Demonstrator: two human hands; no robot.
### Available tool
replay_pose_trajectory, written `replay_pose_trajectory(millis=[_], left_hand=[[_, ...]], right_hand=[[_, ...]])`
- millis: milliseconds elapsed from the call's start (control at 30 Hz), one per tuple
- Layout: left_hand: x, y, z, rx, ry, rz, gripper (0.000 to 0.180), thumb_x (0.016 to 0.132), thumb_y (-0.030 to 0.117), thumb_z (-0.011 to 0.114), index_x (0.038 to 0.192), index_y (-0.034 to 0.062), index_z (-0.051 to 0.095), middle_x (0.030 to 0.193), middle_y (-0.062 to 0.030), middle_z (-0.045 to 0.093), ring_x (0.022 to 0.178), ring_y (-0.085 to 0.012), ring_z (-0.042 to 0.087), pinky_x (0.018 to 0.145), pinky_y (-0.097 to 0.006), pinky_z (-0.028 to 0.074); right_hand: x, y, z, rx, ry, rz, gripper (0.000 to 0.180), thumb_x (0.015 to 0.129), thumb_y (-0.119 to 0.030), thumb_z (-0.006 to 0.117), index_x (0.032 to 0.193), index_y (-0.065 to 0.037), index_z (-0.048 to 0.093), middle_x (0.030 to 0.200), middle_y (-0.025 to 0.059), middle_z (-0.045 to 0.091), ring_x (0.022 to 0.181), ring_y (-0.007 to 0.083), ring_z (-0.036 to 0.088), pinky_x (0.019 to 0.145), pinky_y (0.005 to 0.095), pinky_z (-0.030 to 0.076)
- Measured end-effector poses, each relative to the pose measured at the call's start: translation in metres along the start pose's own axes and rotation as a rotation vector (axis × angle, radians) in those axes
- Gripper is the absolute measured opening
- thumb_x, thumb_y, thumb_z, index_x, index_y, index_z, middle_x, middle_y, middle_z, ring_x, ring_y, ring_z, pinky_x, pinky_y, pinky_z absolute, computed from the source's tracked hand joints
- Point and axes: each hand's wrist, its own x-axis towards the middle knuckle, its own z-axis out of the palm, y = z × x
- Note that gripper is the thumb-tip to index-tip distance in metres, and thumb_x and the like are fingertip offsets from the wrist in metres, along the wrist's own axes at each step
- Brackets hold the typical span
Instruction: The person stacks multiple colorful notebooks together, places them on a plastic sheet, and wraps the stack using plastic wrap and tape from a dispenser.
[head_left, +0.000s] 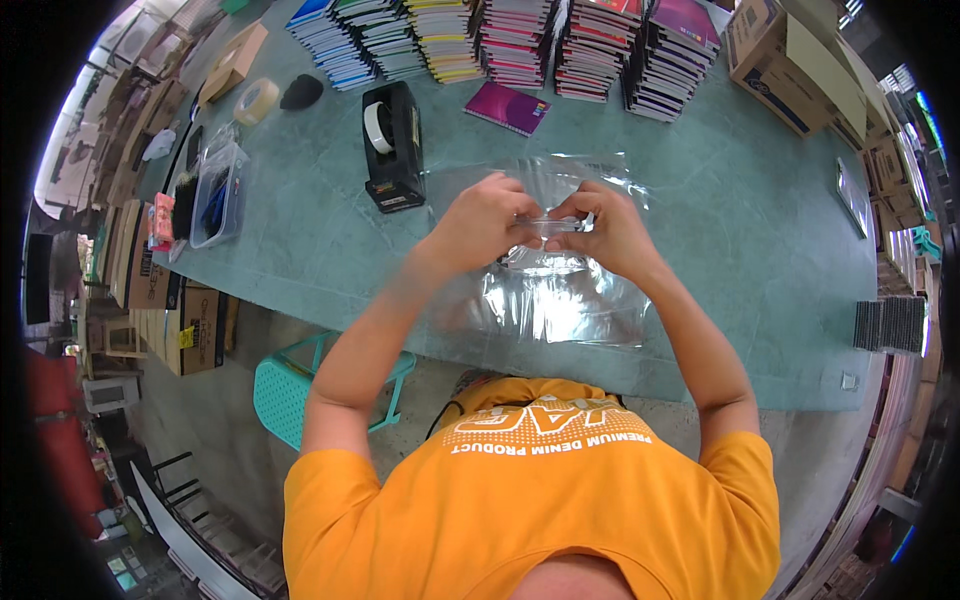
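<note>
Clear plastic film or bags (560, 305) lie spread on the green table (745, 280) in front of me, shiny with reflected light. My left hand (487, 222) pinches the film near its middle, fingers bent and pressed together. Facing it closely, my right hand (605, 232) pinches the same plastic between thumb and fingers. A narrow folded or gathered strip of the film runs between the two hands. Just beyond my left hand stands a black tape dispenser (393, 150) with a white roll in it. A single purple notebook (507, 107) lies flat beyond the film.
Several tall stacks of colourful notebooks (515, 45) line the far edge. An open cardboard box (790, 65) stands at far right. On the left are a clear plastic bin (219, 200), a tape roll (257, 102) and a black object (302, 92). A turquoise stool (290, 395) stands below the table.
</note>
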Motion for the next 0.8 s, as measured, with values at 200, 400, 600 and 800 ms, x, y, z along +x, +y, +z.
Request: replay_pose_trajectory(millis=[200, 400, 600, 800], left_hand=[[-0.009, 0.027, 0.009, 0.148, -0.023, -0.002, 0.014, 0.074, 0.009, 0.064, 0.084, -0.0008, 0.06, 0.079, -0.0119, 0.056, 0.08, -0.031, 0.054, 0.071, -0.039, 0.046], [-0.028, 0.049, 0.016, 0.255, -0.009, -0.042, 0.016, 0.072, 0.01, 0.061, 0.083, -0.0013, 0.059, 0.082, -0.0115, 0.056, 0.084, -0.029, 0.053, 0.075, -0.038, 0.045], [-0.05, 0.043, 0.043, 0.482, 0.214, 0.095, 0.019, 0.067, 0.009, 0.058, 0.085, 0.0023, 0.062, 0.086, -0.0096, 0.057, 0.087, -0.0245, 0.054, 0.075, -0.037, 0.044], [-0.069, 0.027, 0.067, 0.598, 0.442, 0.198, 0.023, 0.071, 0.01, 0.059, 0.092, 0.0047, 0.065, 0.102, -0.0076, 0.059, 0.097, -0.0236, 0.053, 0.084, -0.04, 0.039]], right_hand=[[-0.006, 0.005, 0.004, -0.259, 0.086, -0.458, 0.011, 0.067, -0.009, 0.068, 0.078, -0.008, 0.066, 0.082, 0.0052, 0.057, 0.08, 0.0243, 0.054, 0.071, 0.0356, 0.046], [-0.026, -0.008, 0.02, -0.66, 0.034, -0.52, 0.016, 0.07, -0.009, 0.059, 0.085, -0.004, 0.062, 0.098, 0.0098, 0.055, 0.089, 0.0272, 0.053, 0.078, 0.036, 0.045], [-0.053, -0.001, 0.03, -0.717, 0.091, -0.536, 0.041, 0.075, -0.009, 0.057, 0.114, 0.002, 0.055, 0.124, 0.0191, 0.049, 0.118, 0.0338, 0.045, 0.101, 0.0407, 0.034], [-0.032, 0.022, 0.039, -0.323, 0.091, -0.59, 0.037, 0.081, -0.009, 0.057, 0.117, -0.004, 0.055, 0.132, 0.0119, 0.047, 0.126, 0.0262, 0.041, 0.104, 0.0422, 0.032]])
